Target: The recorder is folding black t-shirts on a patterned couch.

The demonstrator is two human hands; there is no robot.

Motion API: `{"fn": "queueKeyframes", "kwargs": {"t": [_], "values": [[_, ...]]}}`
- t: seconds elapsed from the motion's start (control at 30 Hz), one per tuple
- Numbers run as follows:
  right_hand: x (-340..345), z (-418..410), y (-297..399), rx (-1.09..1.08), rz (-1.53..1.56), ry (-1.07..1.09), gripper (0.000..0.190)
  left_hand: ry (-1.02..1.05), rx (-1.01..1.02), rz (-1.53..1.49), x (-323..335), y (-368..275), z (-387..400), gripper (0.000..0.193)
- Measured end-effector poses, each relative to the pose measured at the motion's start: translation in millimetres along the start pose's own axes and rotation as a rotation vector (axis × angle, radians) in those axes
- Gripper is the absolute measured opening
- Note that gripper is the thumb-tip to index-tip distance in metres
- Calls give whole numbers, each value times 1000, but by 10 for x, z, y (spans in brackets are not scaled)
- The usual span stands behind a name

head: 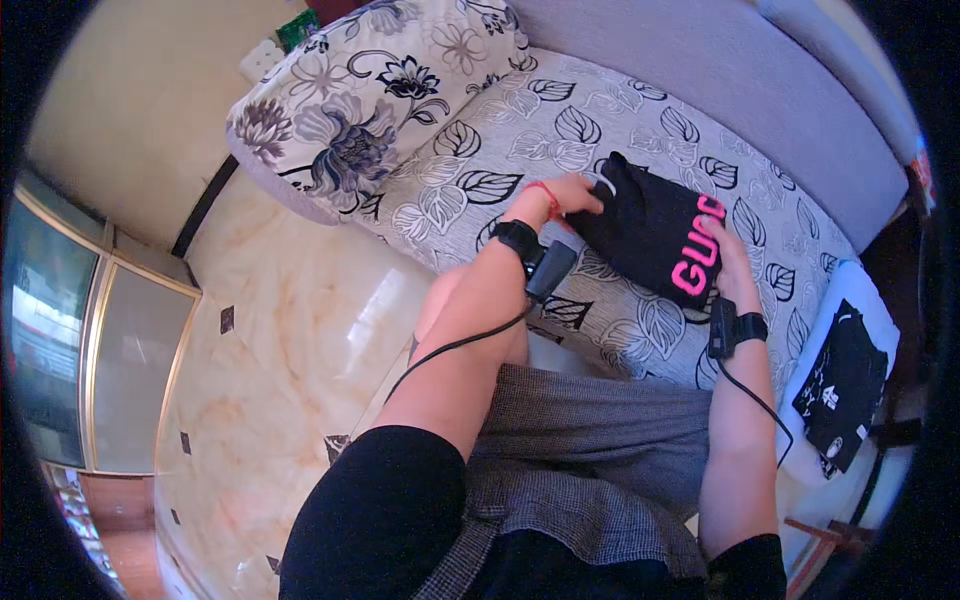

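Note:
A black folded garment (645, 232) with pink lettering lies on the leaf-patterned seat of a sofa, in front of me. My left hand (574, 196) is at its left end, beside a pale curved edge near the top; the fingers seem to touch the cloth, but their grip is not clear. At the opposite end, my right hand (731, 259) rests along the garment's right edge, thumb over the lettering and the other fingers partly hidden. Both wrists carry a strapped black device with a cable.
Black clothing (844, 390) with white prints lies on a light blue padded surface (806, 382) at the right. A flower-patterned armrest (352, 112) stands at the upper left, and the sofa's grey backrest (675, 67) runs behind. Marble-look floor tiles (285, 315) spread at the left, beside a glass-fronted cabinet (127, 367).

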State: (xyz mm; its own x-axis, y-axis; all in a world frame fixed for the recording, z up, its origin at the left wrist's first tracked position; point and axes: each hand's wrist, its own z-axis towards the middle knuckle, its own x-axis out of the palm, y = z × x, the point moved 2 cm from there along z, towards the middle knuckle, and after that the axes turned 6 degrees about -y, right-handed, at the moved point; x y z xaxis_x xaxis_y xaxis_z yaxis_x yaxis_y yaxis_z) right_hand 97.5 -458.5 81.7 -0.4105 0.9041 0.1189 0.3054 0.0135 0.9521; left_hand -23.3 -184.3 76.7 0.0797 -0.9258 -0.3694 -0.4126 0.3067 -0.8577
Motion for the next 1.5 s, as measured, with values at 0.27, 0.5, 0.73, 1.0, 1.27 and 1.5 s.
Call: {"fn": "queueKeyframes", "kwargs": {"t": [0.27,0.5,0.73,1.0,1.27,1.5], "values": [[-102,-855,696,-119,-124,202,28,-453,209,-684,-146,2,321,50],[-507,-865,207,186,-782,223,33,-736,-40,-88,-66,411,774,79],[-573,-209,-92,-6,-771,-1,34,-518,-113,-156,93,534,576,69],[-48,167,-308,163,-281,19,46,-339,-105,50,315,589,433,52],[242,-33,144,-106,-141,210,38,-437,202,-137,-10,140,403,44],[-170,32,-99,37,-747,-104,34,-210,-115,134,-43,353,574,58]]}}
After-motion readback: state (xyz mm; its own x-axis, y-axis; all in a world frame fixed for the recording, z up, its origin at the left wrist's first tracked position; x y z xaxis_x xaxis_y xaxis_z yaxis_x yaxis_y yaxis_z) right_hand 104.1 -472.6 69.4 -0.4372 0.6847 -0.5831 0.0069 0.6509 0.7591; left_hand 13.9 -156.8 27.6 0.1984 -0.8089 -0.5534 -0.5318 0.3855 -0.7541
